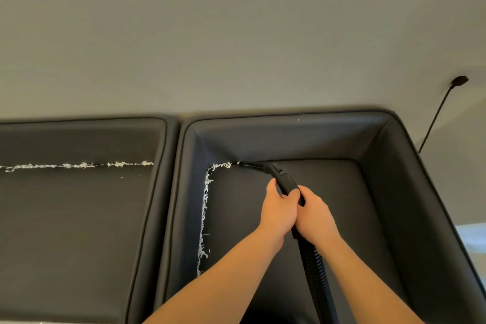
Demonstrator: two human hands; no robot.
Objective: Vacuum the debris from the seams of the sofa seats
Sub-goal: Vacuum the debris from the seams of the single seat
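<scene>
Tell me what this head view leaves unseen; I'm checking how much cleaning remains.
- Debris under the nozzle tip: dark on dark, hidden in the seam.
- Left seat's debris line: cut off by the left edge.
- Hose and the vacuum body: beyond the bottom edge.
- Handle controls: covered by left hand and right hand.

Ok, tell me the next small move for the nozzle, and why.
Probably slide the black vacuum nozzle leftward along the back seam: white shredded debris lies just beyond its tip, then runs down the left seam. The left hand and right hand both grip the wand.
</scene>
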